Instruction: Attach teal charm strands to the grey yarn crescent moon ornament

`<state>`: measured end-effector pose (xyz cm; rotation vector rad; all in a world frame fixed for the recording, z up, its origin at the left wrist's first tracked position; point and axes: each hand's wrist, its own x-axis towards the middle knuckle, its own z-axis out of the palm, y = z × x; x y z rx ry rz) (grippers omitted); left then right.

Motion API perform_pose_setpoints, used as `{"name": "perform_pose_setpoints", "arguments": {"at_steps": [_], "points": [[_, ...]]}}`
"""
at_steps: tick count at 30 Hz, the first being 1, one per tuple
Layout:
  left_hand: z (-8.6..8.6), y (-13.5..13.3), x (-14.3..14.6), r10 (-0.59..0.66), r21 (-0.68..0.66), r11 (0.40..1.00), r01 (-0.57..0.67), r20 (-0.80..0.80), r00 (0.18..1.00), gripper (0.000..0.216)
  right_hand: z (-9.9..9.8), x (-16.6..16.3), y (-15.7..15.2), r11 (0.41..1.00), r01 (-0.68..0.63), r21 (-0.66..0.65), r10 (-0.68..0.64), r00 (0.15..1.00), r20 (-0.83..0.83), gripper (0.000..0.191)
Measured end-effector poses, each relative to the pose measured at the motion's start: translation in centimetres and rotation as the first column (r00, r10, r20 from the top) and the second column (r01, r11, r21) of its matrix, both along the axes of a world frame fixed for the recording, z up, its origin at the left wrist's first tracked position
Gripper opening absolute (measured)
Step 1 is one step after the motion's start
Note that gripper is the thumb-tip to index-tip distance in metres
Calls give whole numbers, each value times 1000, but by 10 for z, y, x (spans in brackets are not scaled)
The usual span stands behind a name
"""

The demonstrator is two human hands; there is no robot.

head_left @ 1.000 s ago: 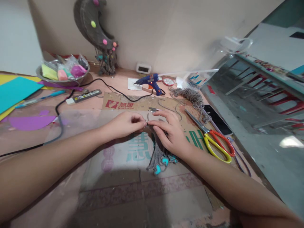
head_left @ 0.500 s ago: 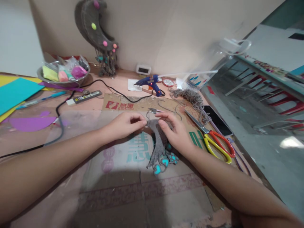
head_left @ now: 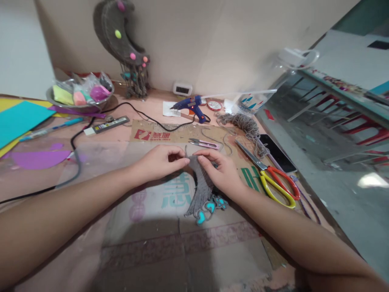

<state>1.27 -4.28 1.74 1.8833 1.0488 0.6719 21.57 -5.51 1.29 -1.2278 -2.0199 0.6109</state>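
Observation:
A grey yarn piece with a fringe of strands and turquoise shapes at its lower end lies over the cardboard. My left hand pinches its upper left corner, where a short yarn end sticks up. My right hand holds the top edge between thumb and fingers, close to the left fingertips. Just beyond the hands lie pink thread snips. Scissors with one red and one yellow handle rest right of my right hand.
A blue glue gun, a grey yarn bundle, a phone and a clear bottle stand or lie at the back and right. Back left are a bowl of bagged clay and a decorated grey moon. A black cord crosses the table.
My right fingers have moved slightly left along the top edge, nearer my left fingertips. The pink snips now show more fully behind the hands.

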Motion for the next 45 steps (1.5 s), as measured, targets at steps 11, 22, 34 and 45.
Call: {"name": "perform_pose_setpoints", "arguments": {"at_steps": [11, 22, 34, 45], "points": [[-4, 2, -3, -5, -104, 994, 23, 165, 986, 41, 4, -1, 0, 1000, 6, -15, -6, 1000, -19, 19], [-10, 17, -4, 436, -385, 886, -259, 501, 748, 22, 7, -1, -1, 998, 31, -61, -35, 998, -57, 18], [-12, 9, -4, 255, -202, 961, -187, 392, 884, 39, 7, -1, -1, 995, 38, -91, -46, 995, -91, 17], [-12, 12, -6, 285, -132, 957, -257, 288, 914, 20, 7, 0, 0, 996, 31, -84, -40, 994, -106, 16]]}}
